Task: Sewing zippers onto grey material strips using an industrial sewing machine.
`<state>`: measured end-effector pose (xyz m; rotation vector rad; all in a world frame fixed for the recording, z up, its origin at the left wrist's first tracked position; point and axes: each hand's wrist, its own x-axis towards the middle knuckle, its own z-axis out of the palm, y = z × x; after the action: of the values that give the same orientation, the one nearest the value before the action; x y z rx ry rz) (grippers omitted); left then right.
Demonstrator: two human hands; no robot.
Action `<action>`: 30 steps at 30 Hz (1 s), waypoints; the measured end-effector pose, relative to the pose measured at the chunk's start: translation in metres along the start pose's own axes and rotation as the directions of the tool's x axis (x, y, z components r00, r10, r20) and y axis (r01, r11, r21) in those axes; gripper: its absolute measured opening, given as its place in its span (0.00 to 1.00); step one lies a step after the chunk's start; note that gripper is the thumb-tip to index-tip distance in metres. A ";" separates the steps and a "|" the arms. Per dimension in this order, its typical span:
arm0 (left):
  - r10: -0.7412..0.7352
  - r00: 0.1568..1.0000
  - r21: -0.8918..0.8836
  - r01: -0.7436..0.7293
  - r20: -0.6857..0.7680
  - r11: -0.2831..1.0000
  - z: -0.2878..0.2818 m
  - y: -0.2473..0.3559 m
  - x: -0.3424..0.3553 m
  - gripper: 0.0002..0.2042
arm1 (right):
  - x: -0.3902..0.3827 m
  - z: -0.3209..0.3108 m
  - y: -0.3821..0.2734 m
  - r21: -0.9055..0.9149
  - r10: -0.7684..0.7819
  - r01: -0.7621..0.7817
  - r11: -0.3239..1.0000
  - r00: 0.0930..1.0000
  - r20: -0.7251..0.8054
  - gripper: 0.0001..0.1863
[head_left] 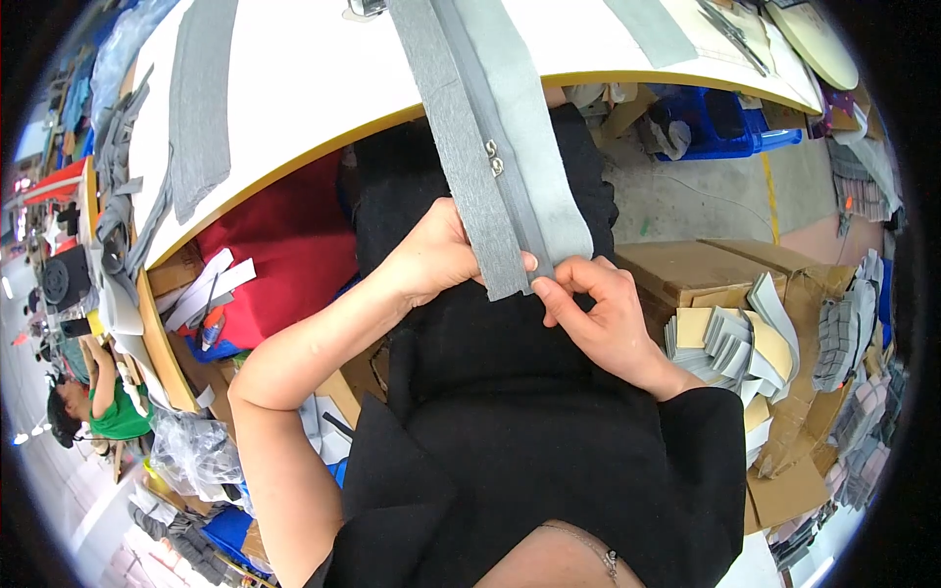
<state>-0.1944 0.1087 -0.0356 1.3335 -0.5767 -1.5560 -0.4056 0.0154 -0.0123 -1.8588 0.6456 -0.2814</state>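
Observation:
A long zipper strip hangs from the white table over its front edge toward me. Dark grey fabric (451, 127) runs along its left side, and pale grey-green fabric (544, 147) along its right. Between them lies the grey zipper tape (515, 196), with two metal zipper sliders (494, 159) close together on it. My left hand (446, 255) is closed on the lower end of the dark fabric, thumb on top. My right hand (596, 304) pinches the bottom end of the zipper tape between thumb and fingers, just beside the left thumb.
The white table (294, 88) has a yellow edge; a grey fabric strip (203, 108) lies on it at left. Cardboard boxes (701, 269) and stacked fabric pieces (730, 343) stand at my right. A blue crate (720, 122) sits beneath the table. A person in green (120, 412) is far left.

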 end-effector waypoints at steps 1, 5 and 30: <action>-0.010 1.000 -0.010 0.010 -0.003 1.000 0.000 0.001 0.000 0.12 | -0.001 -0.002 0.000 -0.080 -0.020 0.021 0.997 1.000 0.014 0.13; -0.022 1.000 0.013 0.022 -0.022 1.000 -0.001 0.002 -0.003 0.13 | -0.007 -0.006 0.001 -0.398 -0.300 0.247 0.883 0.951 -0.075 0.12; 0.307 0.876 -0.165 -0.388 -0.371 0.907 -0.027 0.015 0.010 0.34 | 0.027 -0.015 0.007 -0.564 -0.860 0.779 0.275 0.462 0.218 0.05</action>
<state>-0.1635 0.1003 -0.0357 1.1999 -0.3778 -1.0328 -0.3930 -0.0132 -0.0162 -2.7219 -0.3359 -1.0024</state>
